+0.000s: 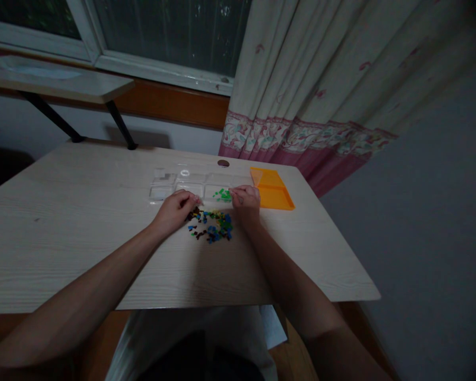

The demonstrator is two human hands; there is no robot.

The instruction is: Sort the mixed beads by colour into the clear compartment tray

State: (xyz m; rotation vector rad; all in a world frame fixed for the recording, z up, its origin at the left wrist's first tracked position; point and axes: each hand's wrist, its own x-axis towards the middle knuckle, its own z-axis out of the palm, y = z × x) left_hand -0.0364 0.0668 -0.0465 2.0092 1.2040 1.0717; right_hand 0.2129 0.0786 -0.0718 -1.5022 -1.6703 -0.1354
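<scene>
A heap of small coloured pieces [212,225], blue, green, yellow and dark, lies on the pale wooden table [83,222] between my hands. My left hand [176,209] rests at the heap's left edge with its fingers curled and pinched; what they hold is too small to make out. My right hand [246,200] is at the heap's right, fingers pinched together over a few green pieces [222,194] that lie in a compartment of a clear plastic tray [182,185].
An orange tray [273,189] lies to the right of the clear one. A round hole [223,163] is in the table near its far edge. A shelf on black brackets, a window and a patterned curtain are behind.
</scene>
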